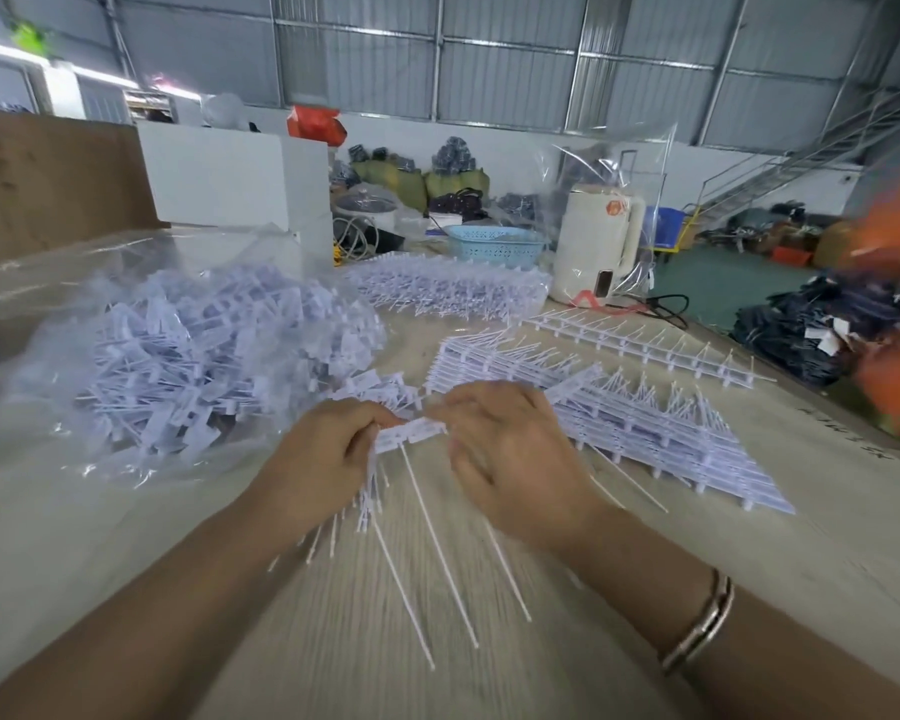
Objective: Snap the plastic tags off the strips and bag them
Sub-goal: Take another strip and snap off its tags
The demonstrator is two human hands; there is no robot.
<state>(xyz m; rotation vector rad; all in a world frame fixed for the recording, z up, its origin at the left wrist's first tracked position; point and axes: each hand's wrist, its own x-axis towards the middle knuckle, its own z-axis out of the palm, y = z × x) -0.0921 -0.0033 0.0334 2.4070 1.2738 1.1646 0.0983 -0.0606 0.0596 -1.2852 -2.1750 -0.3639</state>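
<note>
While both hands' fingers pinch a strip [409, 433] | clear bag [141, 304] holds loose tags [214, 345]

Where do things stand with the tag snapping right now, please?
Left hand grips a bunch of snapped tags; right hand pinches the strip between them. Open bag of loose tags at left. Nothing in the way.

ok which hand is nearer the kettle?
Right. The right hand sits below-left of the kettle, on its side of the table; the left hand is farther left, beside the bag of tags.
</note>
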